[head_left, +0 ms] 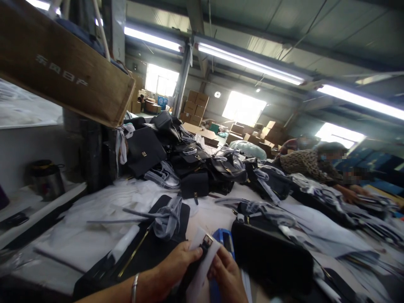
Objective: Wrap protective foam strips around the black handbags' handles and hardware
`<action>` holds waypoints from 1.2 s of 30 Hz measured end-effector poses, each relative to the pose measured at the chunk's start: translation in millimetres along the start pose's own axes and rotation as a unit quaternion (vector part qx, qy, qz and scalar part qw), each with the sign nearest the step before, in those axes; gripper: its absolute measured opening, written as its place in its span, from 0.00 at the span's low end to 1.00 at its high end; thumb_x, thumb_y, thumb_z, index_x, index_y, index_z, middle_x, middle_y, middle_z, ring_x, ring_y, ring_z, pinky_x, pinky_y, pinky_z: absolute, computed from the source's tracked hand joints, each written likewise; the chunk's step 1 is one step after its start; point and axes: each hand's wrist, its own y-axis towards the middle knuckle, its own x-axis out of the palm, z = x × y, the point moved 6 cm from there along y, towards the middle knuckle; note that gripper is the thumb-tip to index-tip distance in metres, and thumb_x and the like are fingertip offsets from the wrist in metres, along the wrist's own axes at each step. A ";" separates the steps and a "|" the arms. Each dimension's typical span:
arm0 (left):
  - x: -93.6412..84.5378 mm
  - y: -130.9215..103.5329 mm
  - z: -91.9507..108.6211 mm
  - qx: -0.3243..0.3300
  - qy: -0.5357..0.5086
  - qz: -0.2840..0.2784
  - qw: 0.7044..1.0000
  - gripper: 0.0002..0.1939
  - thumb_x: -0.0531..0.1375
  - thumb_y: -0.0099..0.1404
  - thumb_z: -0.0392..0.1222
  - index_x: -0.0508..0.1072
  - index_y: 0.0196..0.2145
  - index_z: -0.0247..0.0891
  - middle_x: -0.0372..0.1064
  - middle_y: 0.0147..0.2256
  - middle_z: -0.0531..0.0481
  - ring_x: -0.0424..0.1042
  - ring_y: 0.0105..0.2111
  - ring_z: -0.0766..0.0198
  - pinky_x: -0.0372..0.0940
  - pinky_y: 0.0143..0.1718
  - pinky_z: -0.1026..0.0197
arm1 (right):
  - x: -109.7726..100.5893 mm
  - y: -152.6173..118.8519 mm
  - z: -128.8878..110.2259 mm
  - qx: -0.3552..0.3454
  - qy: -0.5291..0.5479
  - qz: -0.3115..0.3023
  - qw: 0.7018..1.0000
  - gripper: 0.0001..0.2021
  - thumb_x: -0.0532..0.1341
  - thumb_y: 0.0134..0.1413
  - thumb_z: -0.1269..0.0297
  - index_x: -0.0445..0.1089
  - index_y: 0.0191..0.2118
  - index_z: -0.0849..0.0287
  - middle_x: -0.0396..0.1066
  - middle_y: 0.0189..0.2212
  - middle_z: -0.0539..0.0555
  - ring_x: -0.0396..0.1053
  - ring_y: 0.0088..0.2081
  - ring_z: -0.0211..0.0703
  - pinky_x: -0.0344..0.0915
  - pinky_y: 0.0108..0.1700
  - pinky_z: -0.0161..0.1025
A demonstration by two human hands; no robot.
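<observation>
Pinching the black strap (pixel 191 275) at its buckle end, the left hand (pixel 175 265) has its thumb pressed flat on the strap just below the gold-coloured buckle (pixel 207 240); its other fingers are mostly hidden behind. The strap lies against a white sheet (pixel 201 275), buckle side facing up. The right hand (pixel 229 275) is clamped on the sheet's right edge, beside the strap, fingers curled and close together; exact thumb contact cannot be determined. A metal bracelet (pixel 135 288) is on the left wrist, left of the strap. Also left of the strap lies a black bag (pixel 132 256) with a gold zipper, a grey-wrapped bundle (pixel 167 221) on top. Just right of the strap, partly behind the right hand, is a blue object (pixel 224 240); farther right of the strap rests a second black bag (pixel 271 256).
</observation>
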 end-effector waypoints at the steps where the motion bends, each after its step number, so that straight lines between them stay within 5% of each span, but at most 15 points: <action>1: 2.8 -1.0 1.1 -0.002 0.003 -0.013 1.000 0.19 0.59 0.61 0.53 0.74 0.33 0.31 0.71 0.25 0.45 0.69 0.24 0.63 0.61 0.28 0.63 | 4.6 0.2 -2.8 0.000 -0.013 -0.011 1.000 0.24 0.67 0.51 0.46 0.73 0.48 0.58 0.70 0.26 0.51 0.63 0.23 0.36 0.61 0.27 0.34; 8: 0.6 3.8 -4.2 -0.009 0.031 -0.035 0.999 0.22 0.55 0.63 0.57 0.72 0.32 0.31 0.68 0.23 0.47 0.68 0.20 0.65 0.62 0.24 0.63 | 23.7 6.4 -18.5 0.028 -0.058 -0.080 0.995 0.25 0.64 0.51 0.41 0.72 0.41 0.60 0.64 0.18 0.48 0.62 0.20 0.38 0.58 0.24 0.33; 16: -1.0 11.3 -13.4 0.034 0.087 -0.019 0.995 0.21 0.51 0.66 0.54 0.73 0.35 0.33 0.64 0.21 0.53 0.60 0.15 0.71 0.55 0.18 0.67 | 22.3 7.5 -35.7 0.020 -0.100 -0.018 0.995 0.19 0.64 0.53 0.46 0.69 0.31 0.60 0.59 0.17 0.45 0.56 0.20 0.34 0.49 0.23 0.32; 22: -0.2 5.0 -16.5 0.043 0.056 -0.025 0.997 0.22 0.50 0.67 0.57 0.70 0.37 0.33 0.66 0.26 0.51 0.64 0.20 0.69 0.58 0.21 0.67 | 17.5 8.9 -34.6 0.017 -0.123 0.000 0.992 0.17 0.63 0.56 0.48 0.67 0.30 0.59 0.59 0.19 0.45 0.55 0.21 0.33 0.49 0.23 0.32; 28: -4.4 8.3 -23.9 0.082 0.139 0.054 0.985 0.24 0.53 0.65 0.61 0.67 0.33 0.34 0.64 0.24 0.53 0.61 0.19 0.70 0.54 0.18 0.68 | 16.8 11.1 -25.5 0.016 -0.129 0.000 0.991 0.17 0.61 0.57 0.48 0.66 0.30 0.59 0.62 0.20 0.46 0.60 0.21 0.35 0.55 0.24 0.32; 36: -4.7 14.0 -16.5 0.095 0.159 0.106 0.977 0.26 0.49 0.65 0.63 0.68 0.28 0.35 0.64 0.19 0.53 0.58 0.15 0.70 0.51 0.17 0.67 | 22.5 16.8 -60.5 -0.015 -0.253 -0.011 0.967 0.20 0.61 0.55 0.46 0.68 0.36 0.61 0.65 0.22 0.48 0.63 0.20 0.37 0.60 0.23 0.32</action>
